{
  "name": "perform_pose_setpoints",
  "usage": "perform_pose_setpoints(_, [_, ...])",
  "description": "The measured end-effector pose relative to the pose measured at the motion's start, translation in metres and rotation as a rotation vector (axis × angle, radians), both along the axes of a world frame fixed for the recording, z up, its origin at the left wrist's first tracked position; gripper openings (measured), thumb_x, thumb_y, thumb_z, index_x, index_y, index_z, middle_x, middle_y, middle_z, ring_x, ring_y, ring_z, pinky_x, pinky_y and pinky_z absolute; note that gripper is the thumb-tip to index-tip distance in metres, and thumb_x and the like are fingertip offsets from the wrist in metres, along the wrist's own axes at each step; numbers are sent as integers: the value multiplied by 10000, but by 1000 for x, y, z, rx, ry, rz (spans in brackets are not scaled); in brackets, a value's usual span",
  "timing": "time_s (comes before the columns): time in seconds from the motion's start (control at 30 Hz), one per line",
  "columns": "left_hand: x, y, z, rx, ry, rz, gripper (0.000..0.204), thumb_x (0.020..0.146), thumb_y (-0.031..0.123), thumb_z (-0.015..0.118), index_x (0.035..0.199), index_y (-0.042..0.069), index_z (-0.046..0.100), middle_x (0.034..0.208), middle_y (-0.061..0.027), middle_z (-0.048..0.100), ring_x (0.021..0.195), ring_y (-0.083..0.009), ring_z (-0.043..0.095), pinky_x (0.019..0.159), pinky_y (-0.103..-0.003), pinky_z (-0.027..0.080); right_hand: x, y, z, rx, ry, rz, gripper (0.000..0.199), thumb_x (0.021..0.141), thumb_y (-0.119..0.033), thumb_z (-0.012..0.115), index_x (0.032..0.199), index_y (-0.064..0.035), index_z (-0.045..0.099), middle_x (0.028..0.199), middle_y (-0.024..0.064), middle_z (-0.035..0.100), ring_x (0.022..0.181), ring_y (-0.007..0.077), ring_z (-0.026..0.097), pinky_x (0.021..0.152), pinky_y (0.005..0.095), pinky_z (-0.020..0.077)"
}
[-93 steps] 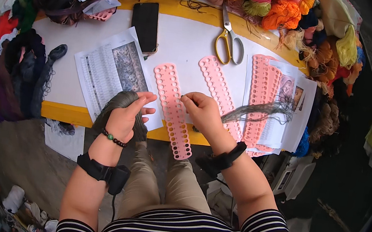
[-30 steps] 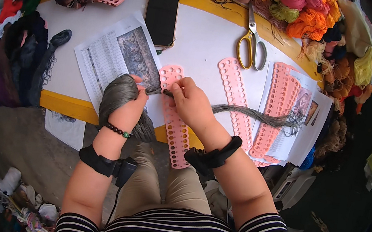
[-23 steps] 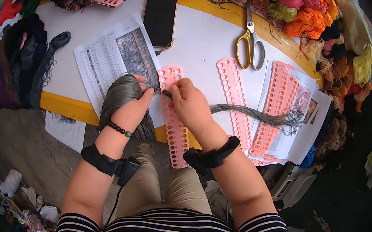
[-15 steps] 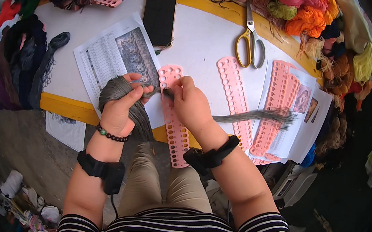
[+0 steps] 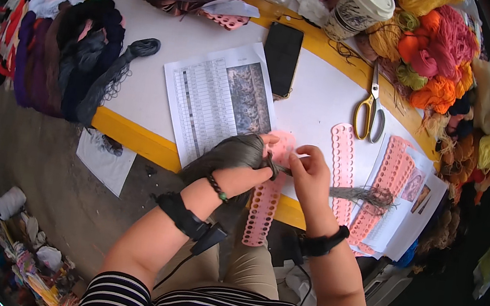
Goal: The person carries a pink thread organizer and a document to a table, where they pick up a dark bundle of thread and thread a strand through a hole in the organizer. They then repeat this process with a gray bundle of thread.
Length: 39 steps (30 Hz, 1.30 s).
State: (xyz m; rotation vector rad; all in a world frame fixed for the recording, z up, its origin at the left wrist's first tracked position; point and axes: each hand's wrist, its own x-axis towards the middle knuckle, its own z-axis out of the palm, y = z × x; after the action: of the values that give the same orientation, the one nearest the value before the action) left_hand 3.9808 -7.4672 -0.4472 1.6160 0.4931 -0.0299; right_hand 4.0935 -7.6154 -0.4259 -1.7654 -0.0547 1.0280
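Two hands at worktop's near edge, left hand (image 5: 256,161) gripping grey thread skein (image 5: 226,153), right hand (image 5: 310,177) pinching its strands over pink perforated plastic strip (image 5: 264,208).

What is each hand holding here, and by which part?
Left hand wraps the grey thread skein near its end; right hand pinches strands pulled from it, over the pink organizer strip.

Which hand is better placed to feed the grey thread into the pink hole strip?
Right, probably. The right hand pinches the thread at the strip; the left hand is wrapped in the skein.
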Motion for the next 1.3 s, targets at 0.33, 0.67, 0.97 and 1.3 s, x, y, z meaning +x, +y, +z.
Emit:
perform_pose_setpoints(0.33, [-46,22,62,41,-121,239,427,764,-25,664,1187,7,612,760,23,559,707,-74,529,666,-230,445,-2,-10,50,170,232,192,222,980,-146,634,1114,17,702,1013,30,717,922,76,624,831,251,501])
perform_pose_setpoints(0.67, [-126,48,105,82,-72,350,355,869,-4,658,1218,43,623,787,9,586,716,-76,544,660,-259,464,-37,0,117,146,121,392,208,950,-94,664,1124,14,700,1018,32,720,931,84,629,840,262,502])
perform_pose_setpoints(0.97, [-217,112,111,-911,-330,888,108,1024,198,526,965,109,519,754,40,472,645,-51,430,631,-216,373,-24,-8,162,160,174,320,209,949,-94,657,1105,41,693,1006,61,717,947,121,638,875,283,495])
perform_pose_setpoints(1.3, [-303,130,90,-903,-89,901,342,1028,381,525,785,142,513,603,53,385,536,-59,361,511,-206,331,12,-56,140,61,-104,189,161,926,-18,644,1068,42,692,967,63,726,883,117,665,812,264,522])
